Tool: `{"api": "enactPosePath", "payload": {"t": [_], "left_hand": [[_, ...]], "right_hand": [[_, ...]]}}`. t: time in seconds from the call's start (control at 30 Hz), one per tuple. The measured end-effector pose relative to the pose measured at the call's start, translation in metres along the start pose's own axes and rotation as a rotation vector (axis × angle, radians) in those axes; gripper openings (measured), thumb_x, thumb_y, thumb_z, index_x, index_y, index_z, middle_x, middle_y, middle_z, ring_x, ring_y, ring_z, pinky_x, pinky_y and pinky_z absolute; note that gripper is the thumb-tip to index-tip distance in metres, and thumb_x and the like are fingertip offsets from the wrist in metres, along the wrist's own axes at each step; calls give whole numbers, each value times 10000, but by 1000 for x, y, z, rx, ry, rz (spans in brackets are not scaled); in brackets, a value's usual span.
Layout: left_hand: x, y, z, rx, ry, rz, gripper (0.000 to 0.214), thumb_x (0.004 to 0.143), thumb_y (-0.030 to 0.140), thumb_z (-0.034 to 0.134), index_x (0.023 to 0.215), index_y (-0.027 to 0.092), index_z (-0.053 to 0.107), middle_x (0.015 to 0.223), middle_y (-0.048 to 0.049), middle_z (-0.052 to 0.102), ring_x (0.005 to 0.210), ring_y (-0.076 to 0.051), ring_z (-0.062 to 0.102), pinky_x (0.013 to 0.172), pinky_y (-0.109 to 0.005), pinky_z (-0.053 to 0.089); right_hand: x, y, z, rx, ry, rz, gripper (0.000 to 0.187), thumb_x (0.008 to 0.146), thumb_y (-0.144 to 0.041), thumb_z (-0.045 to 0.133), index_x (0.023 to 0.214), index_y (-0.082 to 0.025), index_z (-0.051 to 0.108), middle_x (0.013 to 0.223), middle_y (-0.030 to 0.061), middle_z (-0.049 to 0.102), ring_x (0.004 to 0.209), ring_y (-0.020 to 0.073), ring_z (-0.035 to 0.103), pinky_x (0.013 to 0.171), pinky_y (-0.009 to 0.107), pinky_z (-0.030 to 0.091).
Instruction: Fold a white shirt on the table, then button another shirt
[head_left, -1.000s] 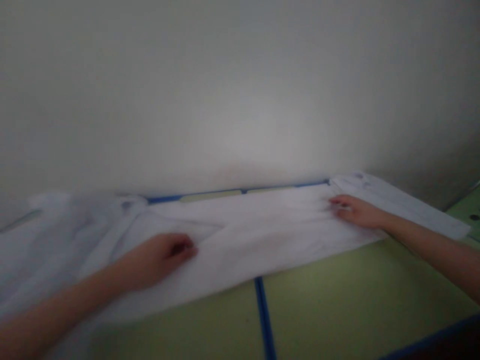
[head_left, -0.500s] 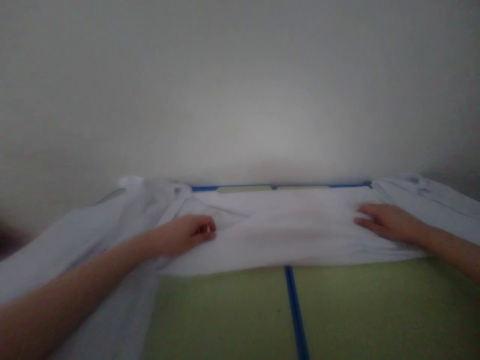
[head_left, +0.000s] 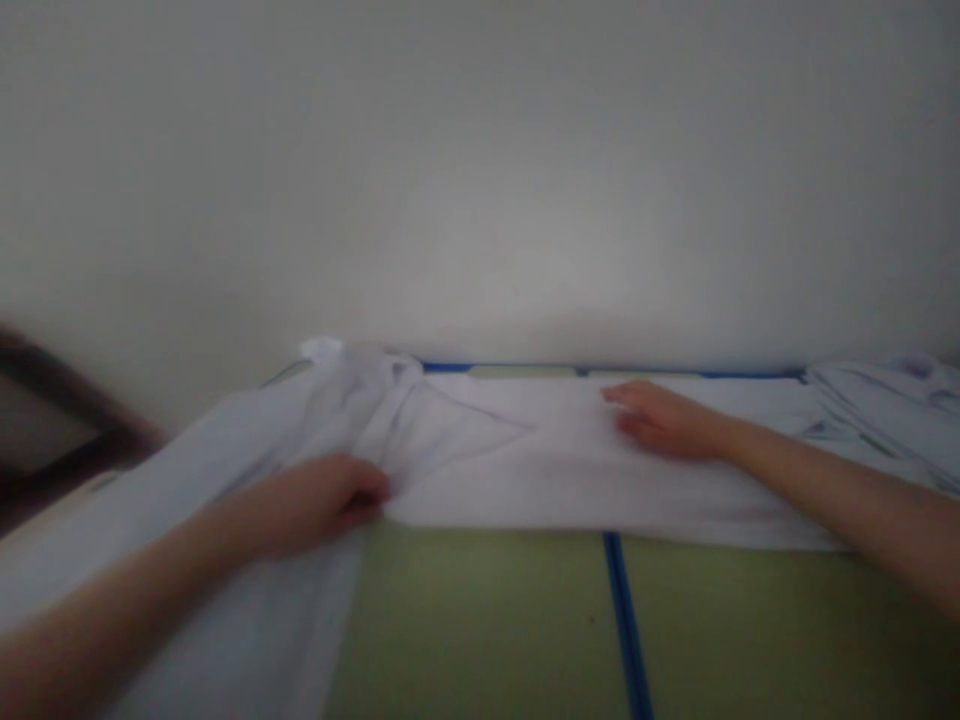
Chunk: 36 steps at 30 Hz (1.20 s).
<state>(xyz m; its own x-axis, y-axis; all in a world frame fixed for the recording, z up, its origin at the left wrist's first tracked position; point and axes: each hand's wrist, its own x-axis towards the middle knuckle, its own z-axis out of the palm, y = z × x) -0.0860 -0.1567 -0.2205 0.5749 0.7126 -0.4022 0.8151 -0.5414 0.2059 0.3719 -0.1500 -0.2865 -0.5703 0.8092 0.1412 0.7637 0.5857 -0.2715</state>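
A white cloth [head_left: 495, 490] lies as a flat band across the green surface, with creases fanning out near its left end. My left hand [head_left: 341, 495] pinches the cloth at the band's lower left corner, with thumb and fingers closed together. Over the middle of the band is my right hand [head_left: 664, 420], its fingers stretched to the left and the thumb side slightly apart. It is low over the cloth; whether it touches cannot be told, as the picture is blurred.
The green surface [head_left: 480, 620] is crossed by a blue strip [head_left: 628, 625] and has a blue far edge. Bunched white cloth lies at the far left and far right. A pale wall [head_left: 525, 180] stands behind. At the left is a dark brown frame [head_left: 82, 405].
My left hand has come down and left to the cloth's lower corner. My right hand has moved left to the middle of the band. The view has swung slightly left.
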Motion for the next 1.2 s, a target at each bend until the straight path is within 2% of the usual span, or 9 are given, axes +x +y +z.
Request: {"api": "enactPosePath", "payload": {"t": [0.17, 0.27, 0.4, 0.53, 0.67, 0.8, 0.93, 1.03, 1.2], "left_hand": [[2, -17, 1, -66, 43, -103, 288, 819, 390, 430, 805, 190, 637, 780, -28, 649, 689, -162, 563, 629, -258, 376], [4, -21, 0, -78, 26, -159, 283, 803, 400, 441, 770, 190, 628, 715, -23, 643, 631, -152, 555, 586, -254, 359], [10, -21, 6, -55, 50, -156, 257, 782, 389, 459, 762, 190, 621, 712, -28, 642, 629, -153, 552, 583, -259, 357], [11, -13, 2, 68, 65, -142, 220, 758, 359, 475, 717, 183, 602, 702, -46, 624, 620, -162, 542, 567, -271, 355], [8, 10, -23, 129, 25, -8, 159, 701, 315, 540, 781, 202, 619, 791, -39, 630, 694, -177, 563, 638, -287, 406], [38, 47, -39, 57, 151, 288, 435, 740, 391, 559, 1144, 231, 548, 1196, -61, 553, 1073, -214, 515, 926, -321, 374], [100, 82, -15, 34, 252, 429, 631, 819, 493, 451, 1377, 231, 317, 1426, -75, 345, 1294, -225, 318, 1047, -347, 258], [134, 100, 13, 74, 247, 471, 757, 813, 581, 404, 1435, 222, 164, 1495, -86, 173, 1363, -249, 159, 1087, -395, 165], [147, 107, 34, 118, 241, 467, 782, 820, 640, 325, 1447, 223, 112, 1505, -95, 68, 1379, -262, 54, 1102, -429, 73]], "right_hand": [[22, -12, 14, -21, -92, -18, 339, 873, -422, 420, 1004, -171, 605, 932, 100, 613, 861, 205, 546, 777, 329, 410], [21, -5, 11, -35, -92, 29, 314, 881, -415, 399, 844, -168, 589, 830, 83, 597, 761, 185, 529, 684, 294, 391], [16, 2, 7, -75, -62, 74, 322, 889, -430, 373, 851, -175, 566, 825, 71, 588, 738, 180, 523, 659, 287, 377], [10, -4, 1, -94, -88, 25, 300, 857, -411, 441, 991, -183, 582, 942, 86, 590, 829, 195, 542, 733, 308, 405], [5, -8, -8, -88, -6, 16, 434, 802, -492, 513, 1087, -169, 570, 1074, 111, 568, 975, 222, 522, 867, 354, 408], [3, -8, 1, -124, 7, 21, 593, 818, -545, 460, 1262, -152, 480, 1268, 138, 484, 1164, 262, 436, 992, 411, 340], [-4, -6, 18, -161, -29, 56, 726, 843, -562, 393, 1409, -121, 281, 1423, 158, 309, 1299, 289, 289, 1056, 451, 260], [-23, 1, 14, -167, -30, 69, 779, 835, -574, 404, 1440, -133, 189, 1463, 141, 219, 1343, 284, 201, 1089, 458, 200], [-107, 38, -14, -187, -117, 100, 777, 832, -553, 437, 1451, -210, 116, 1482, 84, 170, 1361, 272, 147, 1099, 487, 167]]}}
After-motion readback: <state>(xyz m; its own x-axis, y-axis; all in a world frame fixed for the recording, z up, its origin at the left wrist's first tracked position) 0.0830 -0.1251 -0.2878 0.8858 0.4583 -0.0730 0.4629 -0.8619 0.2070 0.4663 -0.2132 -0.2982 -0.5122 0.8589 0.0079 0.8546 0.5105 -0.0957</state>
